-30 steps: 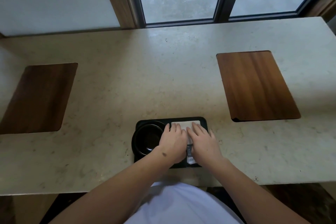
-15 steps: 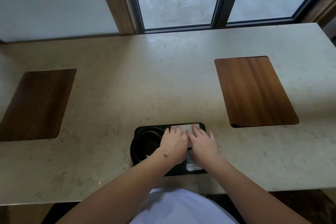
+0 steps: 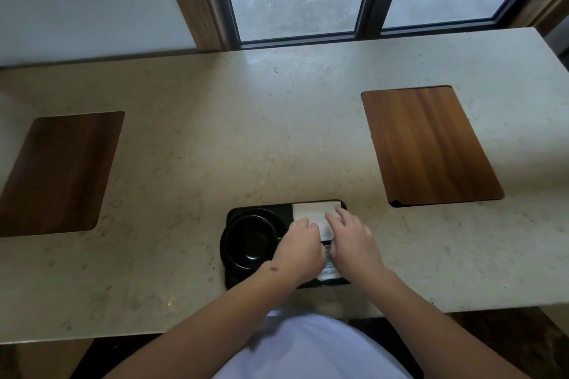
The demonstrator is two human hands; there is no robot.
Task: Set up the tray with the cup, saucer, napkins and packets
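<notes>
Beige stone counter (image 3: 277,132): both hands, left (image 3: 300,251) and right (image 3: 354,243), had slid nearer over the black rectangular tray (image 3: 235,214), pressing white folded napkins (image 3: 311,214) and packets (image 3: 328,272) beside the black cup-and-saucer (image 3: 249,238), nearly finished.

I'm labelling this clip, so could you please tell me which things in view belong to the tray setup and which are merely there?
Part of the job:
- black tray
- black cup on its saucer
- white napkins
- packets
- left hand and right hand

Just there:
- left wooden board
- right wooden board
- stone counter
</notes>
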